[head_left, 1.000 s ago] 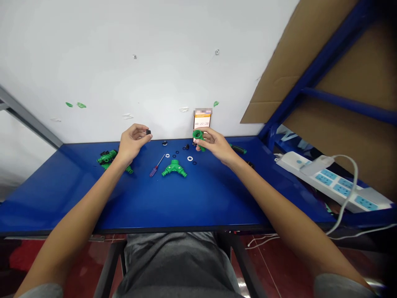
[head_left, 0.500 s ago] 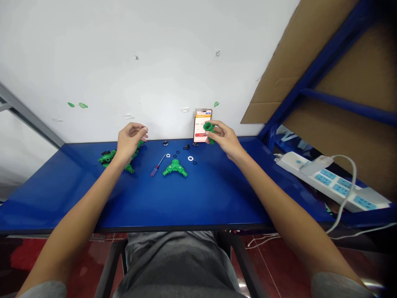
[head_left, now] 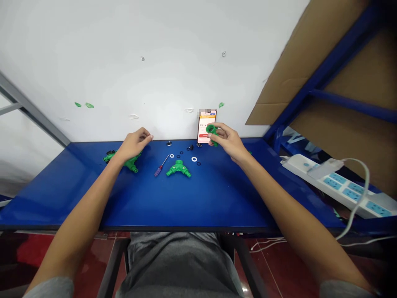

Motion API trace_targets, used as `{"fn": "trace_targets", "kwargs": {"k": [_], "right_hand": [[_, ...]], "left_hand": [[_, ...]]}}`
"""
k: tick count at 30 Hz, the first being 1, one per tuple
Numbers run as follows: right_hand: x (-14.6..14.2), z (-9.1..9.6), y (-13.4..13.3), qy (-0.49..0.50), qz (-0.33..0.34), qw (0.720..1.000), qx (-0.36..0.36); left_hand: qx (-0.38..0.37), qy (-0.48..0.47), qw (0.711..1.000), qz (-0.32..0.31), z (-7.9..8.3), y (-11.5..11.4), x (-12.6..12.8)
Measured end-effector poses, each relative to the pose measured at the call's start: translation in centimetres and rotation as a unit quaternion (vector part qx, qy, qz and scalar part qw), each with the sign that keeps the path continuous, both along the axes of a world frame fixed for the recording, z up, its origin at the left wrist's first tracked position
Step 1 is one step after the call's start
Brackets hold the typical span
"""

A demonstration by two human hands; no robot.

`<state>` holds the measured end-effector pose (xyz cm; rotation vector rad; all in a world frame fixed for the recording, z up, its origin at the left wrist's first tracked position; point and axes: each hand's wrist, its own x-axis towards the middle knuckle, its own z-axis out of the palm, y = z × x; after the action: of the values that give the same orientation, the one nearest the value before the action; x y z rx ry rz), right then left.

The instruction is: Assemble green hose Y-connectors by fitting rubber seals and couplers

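Note:
My right hand point(head_left: 228, 142) grips a green plastic hose fitting point(head_left: 211, 129) in the air, its round open mouth tilted up toward me. My left hand point(head_left: 135, 145) hovers over the left part of the table, thumb and fingertips pinched together; whatever may be between them is too small to make out. Partly behind that hand and forearm lies a group of green hose fittings point(head_left: 132, 164) with black parts. A green Y-shaped hose connector point(head_left: 179, 167) rests mid-table. Beside it is a screwdriver point(head_left: 159, 169) with a clear, purplish handle.
Around the connector lie a large white ring point(head_left: 194, 159), a small white ring point(head_left: 171, 156) and several black rings. Small black parts point(head_left: 191, 147) sit near the wall. A phone point(head_left: 207, 120) leans upright there. At right is a white power strip point(head_left: 341, 184) with a cable.
My left hand has come down slightly, its fingertips lower against the wall. My right hand still holds the fitting at about the same place. The whole view has shifted a little.

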<state>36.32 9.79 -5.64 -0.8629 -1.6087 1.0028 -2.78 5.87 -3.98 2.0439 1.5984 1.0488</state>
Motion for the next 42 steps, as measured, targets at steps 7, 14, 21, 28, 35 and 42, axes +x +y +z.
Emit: {"fn": "trace_targets", "kwargs": {"k": [7,14,21,28,35,42], "right_hand": [[-0.2,0.0,-0.2,-0.001,0.000,1.000,-0.003],[-0.3,-0.7,0.2,0.001,-0.001,1.000,0.000],[0.0,0.0,0.0,-0.009,-0.002,1.000,0.013],[0.0,0.1,0.0,-0.018,0.000,1.000,0.024],[-0.2,-0.2,-0.1,-0.022,0.004,0.999,0.023],[-0.2,-0.5,0.1,-0.013,0.000,1.000,0.010]], "left_hand": [[0.026,0.173,0.984,-0.041,-1.7,0.8,0.4],[-0.009,0.321,0.947,0.026,-2.5,3.2,5.4],[-0.027,0.257,0.966,-0.018,-3.4,5.4,6.6],[-0.069,0.106,0.991,-0.034,-3.1,3.9,4.8],[-0.045,0.270,0.962,0.006,-2.1,2.1,5.1],[-0.027,0.314,0.949,0.026,-2.7,3.8,7.2]]}}
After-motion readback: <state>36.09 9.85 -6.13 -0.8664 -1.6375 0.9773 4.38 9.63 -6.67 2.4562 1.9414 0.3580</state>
